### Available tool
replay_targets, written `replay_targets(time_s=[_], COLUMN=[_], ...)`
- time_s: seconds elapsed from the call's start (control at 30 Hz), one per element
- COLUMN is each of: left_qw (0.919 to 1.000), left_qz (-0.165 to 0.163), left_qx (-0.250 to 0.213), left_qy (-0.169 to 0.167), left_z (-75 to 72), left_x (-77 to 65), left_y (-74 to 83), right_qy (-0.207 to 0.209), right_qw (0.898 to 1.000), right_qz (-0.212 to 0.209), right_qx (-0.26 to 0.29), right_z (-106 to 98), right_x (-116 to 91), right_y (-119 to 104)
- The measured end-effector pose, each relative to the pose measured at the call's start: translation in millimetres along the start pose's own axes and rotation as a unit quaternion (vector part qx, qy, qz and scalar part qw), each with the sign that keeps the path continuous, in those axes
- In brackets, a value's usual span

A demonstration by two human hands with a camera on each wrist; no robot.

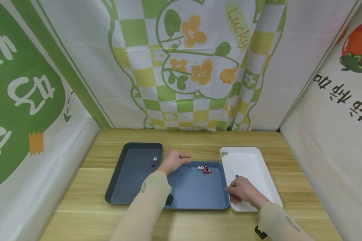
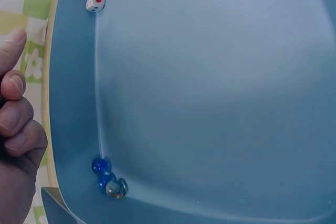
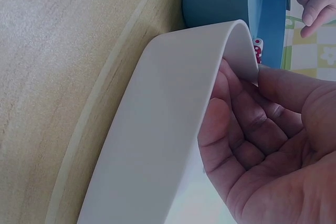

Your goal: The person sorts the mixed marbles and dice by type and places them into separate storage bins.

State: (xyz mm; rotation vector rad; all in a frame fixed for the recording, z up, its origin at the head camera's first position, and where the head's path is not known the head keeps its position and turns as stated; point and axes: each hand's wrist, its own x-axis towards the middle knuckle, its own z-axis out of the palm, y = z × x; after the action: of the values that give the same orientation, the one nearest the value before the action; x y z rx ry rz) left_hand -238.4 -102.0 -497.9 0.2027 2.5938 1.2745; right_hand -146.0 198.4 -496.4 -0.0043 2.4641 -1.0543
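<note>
My left hand [image 1: 173, 160] hovers over the far rim of the blue tray [image 1: 196, 194], thumb and one finger stretched out and parted, the others bent, holding nothing. In the left wrist view, blue and clear marbles [image 2: 107, 179] sit in one corner of that tray. Red dice [image 1: 206, 170] and white dice [image 1: 200, 167] lie bunched in its far right part. At the left wall of the white tray [image 1: 259, 164], my right hand [image 1: 244, 190] grips the rim, thumb at the edge and curled fingers inside. Just beyond it lies a blue marble [image 1: 237, 176].
On the left a dark tray [image 1: 123, 174] holds a white die [image 1: 155, 159] and a blue die [image 1: 153, 164]. Greenish marbles [image 1: 224, 153] rest in the white tray's far left corner. The wooden table [image 1: 87, 214] meets a patterned curtain [image 1: 193, 110] behind.
</note>
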Motion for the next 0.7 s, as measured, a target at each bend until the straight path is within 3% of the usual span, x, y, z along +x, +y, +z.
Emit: replay_targets(time_s=[0.27,0.7], left_qw=[0.9993,0.9980], left_qz=[0.020,0.045], left_qx=[0.008,0.038], left_qy=[-0.032,-0.024], left_z=[13.6,29.9], left_x=[1.9,3.2], left_y=[4.9,8.5], right_qy=[0.003,0.001], right_qw=[1.000,1.000], right_qz=[0.005,0.003], right_qx=[-0.003,-0.006], right_z=[0.3,0.0], right_x=[-0.2,1.0], right_y=[-0.1,1.8])
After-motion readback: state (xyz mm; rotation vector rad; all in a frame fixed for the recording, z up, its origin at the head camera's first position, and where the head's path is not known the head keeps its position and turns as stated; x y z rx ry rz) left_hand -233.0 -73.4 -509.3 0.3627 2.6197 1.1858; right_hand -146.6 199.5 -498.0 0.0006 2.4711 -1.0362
